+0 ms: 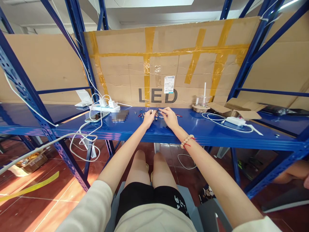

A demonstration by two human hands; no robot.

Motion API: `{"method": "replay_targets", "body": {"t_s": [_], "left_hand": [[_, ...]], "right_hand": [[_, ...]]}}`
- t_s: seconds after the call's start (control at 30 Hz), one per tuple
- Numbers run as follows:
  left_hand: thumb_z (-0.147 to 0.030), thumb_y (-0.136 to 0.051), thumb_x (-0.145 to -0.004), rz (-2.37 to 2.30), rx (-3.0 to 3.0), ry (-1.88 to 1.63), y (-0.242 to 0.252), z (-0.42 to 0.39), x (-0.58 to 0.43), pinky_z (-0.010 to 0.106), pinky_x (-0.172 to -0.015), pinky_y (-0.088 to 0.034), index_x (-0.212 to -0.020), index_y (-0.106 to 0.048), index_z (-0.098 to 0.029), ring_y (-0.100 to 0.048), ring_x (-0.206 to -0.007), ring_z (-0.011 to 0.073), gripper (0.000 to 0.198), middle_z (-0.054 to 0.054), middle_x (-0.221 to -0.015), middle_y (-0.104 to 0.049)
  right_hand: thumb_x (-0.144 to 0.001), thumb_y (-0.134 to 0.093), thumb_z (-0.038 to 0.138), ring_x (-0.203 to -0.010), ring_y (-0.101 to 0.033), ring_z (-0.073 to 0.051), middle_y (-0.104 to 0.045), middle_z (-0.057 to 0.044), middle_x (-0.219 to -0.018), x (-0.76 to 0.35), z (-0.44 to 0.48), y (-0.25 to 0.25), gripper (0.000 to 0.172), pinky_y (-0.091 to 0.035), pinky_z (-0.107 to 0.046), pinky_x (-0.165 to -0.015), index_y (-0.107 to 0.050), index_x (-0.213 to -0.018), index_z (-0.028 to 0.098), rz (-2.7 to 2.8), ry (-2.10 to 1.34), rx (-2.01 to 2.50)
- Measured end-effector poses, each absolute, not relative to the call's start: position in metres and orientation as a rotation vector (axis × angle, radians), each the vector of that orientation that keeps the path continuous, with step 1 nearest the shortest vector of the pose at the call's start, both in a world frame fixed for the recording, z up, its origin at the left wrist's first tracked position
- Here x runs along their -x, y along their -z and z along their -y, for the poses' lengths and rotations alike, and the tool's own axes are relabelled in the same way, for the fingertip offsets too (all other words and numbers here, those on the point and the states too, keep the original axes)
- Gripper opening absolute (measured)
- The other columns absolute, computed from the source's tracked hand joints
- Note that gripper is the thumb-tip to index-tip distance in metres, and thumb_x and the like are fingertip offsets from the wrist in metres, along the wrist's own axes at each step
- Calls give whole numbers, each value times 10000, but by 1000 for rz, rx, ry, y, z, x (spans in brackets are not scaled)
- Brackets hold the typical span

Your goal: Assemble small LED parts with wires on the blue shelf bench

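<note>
Both my hands rest on the blue metal shelf point(169, 133) in front of a taped cardboard sheet marked LED. My left hand point(148, 118) is curled, its fingers pinched on a small item that I cannot make out. My right hand point(170, 118), with a bead bracelet point(187, 141) on its wrist, has its fingers closed on a thin piece close to the left hand. Several small dark parts and red-wired bits point(178, 115) lie scattered around both hands on the shelf.
To the left lie a phone point(97, 117), a white power strip with chargers point(106, 106) and trailing white cables. To the right stand a plastic cup with a straw point(202, 102), a white adapter with cable point(235, 121) and an open cardboard box point(238, 109). Blue rack uprights flank me.
</note>
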State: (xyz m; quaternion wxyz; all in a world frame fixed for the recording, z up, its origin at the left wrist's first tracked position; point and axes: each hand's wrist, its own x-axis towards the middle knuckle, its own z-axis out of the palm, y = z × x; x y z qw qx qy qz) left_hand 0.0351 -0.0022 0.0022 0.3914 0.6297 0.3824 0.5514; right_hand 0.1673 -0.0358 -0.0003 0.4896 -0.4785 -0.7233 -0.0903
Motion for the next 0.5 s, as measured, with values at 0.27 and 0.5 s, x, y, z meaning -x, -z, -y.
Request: {"method": "replay_targets", "body": {"t_s": [0.27,0.5], "left_hand": [[-227,-560,-736,-871,-1657,-1485,-1,3,-36,257,-688,-442,-820,-590,-119,-570,-666,121,140,48,-715,-626],[-256,-461,-809,-907,-1680,-1545,2,-4,-36,250,-685,-429,-790,-558,-142,-530,-623,107,151,-1,-601,-544]], "right_hand": [[-863,-440,337,-600,-525,-110,-592,-47,-940,-167,32,2,313,-412,-250,-594,-631,-1087,231,1781,220,1156],[-859,-437,348,-581,-529,-114,-613,-53,-933,-166,35,0,304,-419,-262,-616,-663,-1016,217,1758,183,1123]]}}
